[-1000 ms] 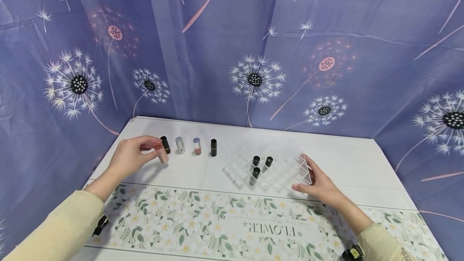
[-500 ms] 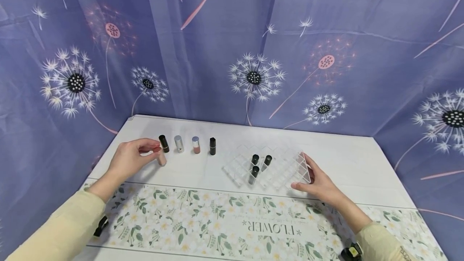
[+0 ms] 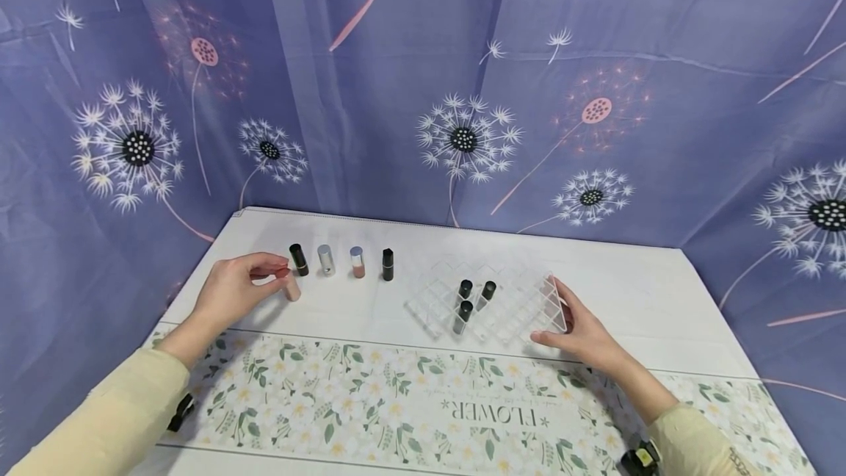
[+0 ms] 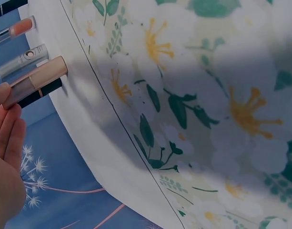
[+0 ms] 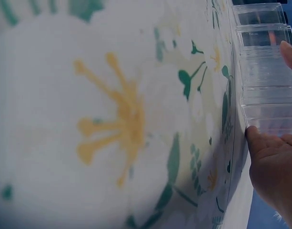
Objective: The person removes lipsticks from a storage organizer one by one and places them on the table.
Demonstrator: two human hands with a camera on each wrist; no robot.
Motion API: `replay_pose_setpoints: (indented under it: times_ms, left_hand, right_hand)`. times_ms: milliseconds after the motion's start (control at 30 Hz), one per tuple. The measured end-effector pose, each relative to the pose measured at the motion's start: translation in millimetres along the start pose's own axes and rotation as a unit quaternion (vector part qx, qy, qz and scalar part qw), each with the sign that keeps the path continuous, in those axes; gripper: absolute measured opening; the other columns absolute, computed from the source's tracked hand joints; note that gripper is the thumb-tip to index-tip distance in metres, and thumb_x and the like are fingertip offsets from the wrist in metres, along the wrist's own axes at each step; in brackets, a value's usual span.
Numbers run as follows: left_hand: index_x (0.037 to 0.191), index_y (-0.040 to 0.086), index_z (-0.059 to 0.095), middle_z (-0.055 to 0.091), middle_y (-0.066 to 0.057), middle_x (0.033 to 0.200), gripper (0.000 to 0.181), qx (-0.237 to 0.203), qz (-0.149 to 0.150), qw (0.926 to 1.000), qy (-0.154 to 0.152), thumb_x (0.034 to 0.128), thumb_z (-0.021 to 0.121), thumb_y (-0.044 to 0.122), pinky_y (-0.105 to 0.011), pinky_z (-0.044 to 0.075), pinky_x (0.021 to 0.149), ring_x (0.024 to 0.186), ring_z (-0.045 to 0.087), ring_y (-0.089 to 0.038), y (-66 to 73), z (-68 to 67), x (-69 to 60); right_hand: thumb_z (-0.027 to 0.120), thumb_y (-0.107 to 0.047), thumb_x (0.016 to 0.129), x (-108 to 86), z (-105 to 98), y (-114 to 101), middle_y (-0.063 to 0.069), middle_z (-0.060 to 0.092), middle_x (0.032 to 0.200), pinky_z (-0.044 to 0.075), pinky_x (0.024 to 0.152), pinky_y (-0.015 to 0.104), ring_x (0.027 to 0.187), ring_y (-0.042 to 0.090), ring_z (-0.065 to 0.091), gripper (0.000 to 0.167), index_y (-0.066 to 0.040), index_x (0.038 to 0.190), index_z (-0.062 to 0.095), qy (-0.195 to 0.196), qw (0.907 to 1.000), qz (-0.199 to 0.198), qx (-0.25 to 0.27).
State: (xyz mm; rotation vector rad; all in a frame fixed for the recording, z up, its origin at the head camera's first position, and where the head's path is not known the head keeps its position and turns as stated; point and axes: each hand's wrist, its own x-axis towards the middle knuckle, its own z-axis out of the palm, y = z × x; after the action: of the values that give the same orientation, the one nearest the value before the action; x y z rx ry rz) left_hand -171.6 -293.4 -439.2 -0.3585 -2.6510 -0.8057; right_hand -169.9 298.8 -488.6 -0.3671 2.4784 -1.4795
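My left hand (image 3: 231,291) pinches a beige-pink lipstick tube (image 3: 292,288) between thumb and fingertips, at the left end of a row of lipsticks. In the left wrist view this lipstick (image 4: 49,76) has a browner end in the fingers and its paler end pointing away. Whether its base touches the table is hard to tell. My right hand (image 3: 584,336) grips the right end of a clear lipstick organizer (image 3: 515,318), thumb along the near side and fingers behind. Three black-capped tubes stand inside, one of them a front tube (image 3: 464,316). In the right wrist view the organizer's clear wall (image 5: 267,71) shows beside the hand.
Along the back stand a black lipstick (image 3: 299,260), a silver one (image 3: 327,261), a pink one with a silver cap (image 3: 358,263) and another black one (image 3: 388,265). A floral runner (image 3: 344,402) covers the near part of the white table (image 3: 634,278). Patterned curtains enclose it.
My left hand has shifted the beige-pink lipstick slightly nearer and left, away from the black one. The right hand and organizer stay in place; the head view has tilted a little.
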Motion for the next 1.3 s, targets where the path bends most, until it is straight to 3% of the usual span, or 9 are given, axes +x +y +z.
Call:
replay_pose_setpoints:
  times_ms: [200, 467, 867, 1300]
  left_hand:
    - [0.115, 0.012, 0.082, 0.082, -0.008, 0.107, 0.027, -0.001, -0.010, 0.9999, -0.004, 0.0893, 0.089, 0.015, -0.054, 0.064, 0.083, 0.094, 0.080, -0.032, -1.3, -0.7, 0.6]
    - [0.117, 0.012, 0.082, 0.082, -0.009, 0.108, 0.028, 0.001, -0.012, 0.9999, -0.008, 0.0895, 0.089, 0.014, -0.054, 0.063, 0.083, 0.094, 0.080, -0.032, -2.8, -1.2, 1.9]
    - [0.120, 0.011, 0.081, 0.082, -0.010, 0.110, 0.030, -0.002, -0.029, 0.9995, -0.012, 0.0907, 0.088, 0.015, -0.055, 0.063, 0.085, 0.096, 0.080, -0.034, -1.4, -2.0, -1.2]
    - [0.126, 0.008, 0.078, 0.081, -0.012, 0.114, 0.039, -0.008, -0.019, 0.9998, 0.004, 0.0893, 0.088, 0.014, -0.053, 0.062, 0.087, 0.101, 0.078, -0.037, -0.5, -2.6, -1.5]
  right_hand:
    - [0.083, -0.017, 0.096, -0.5, -0.7, 1.1, 0.034, 0.024, 0.170, 0.053, 0.094, 0.014, 0.151, 0.054, 0.037, 0.114, -0.012, 0.173, -0.001, -0.001, 1.0000, -0.001, 0.003]
    - [0.083, -0.013, 0.095, -0.4, 0.6, 1.5, 0.034, 0.036, 0.164, 0.059, 0.093, 0.022, 0.141, 0.053, 0.049, 0.114, -0.010, 0.173, 0.000, 0.003, 0.9997, -0.002, 0.022]
    - [0.083, -0.014, 0.095, -1.0, 0.6, 1.2, 0.033, 0.030, 0.168, 0.055, 0.095, 0.017, 0.145, 0.052, 0.045, 0.114, -0.010, 0.173, 0.000, 0.002, 0.9999, -0.005, 0.016]
    - [0.083, -0.015, 0.095, -0.1, 1.0, 0.9, 0.034, 0.032, 0.167, 0.055, 0.095, 0.017, 0.145, 0.052, 0.046, 0.114, -0.010, 0.173, -0.001, 0.001, 0.9999, -0.002, 0.013]
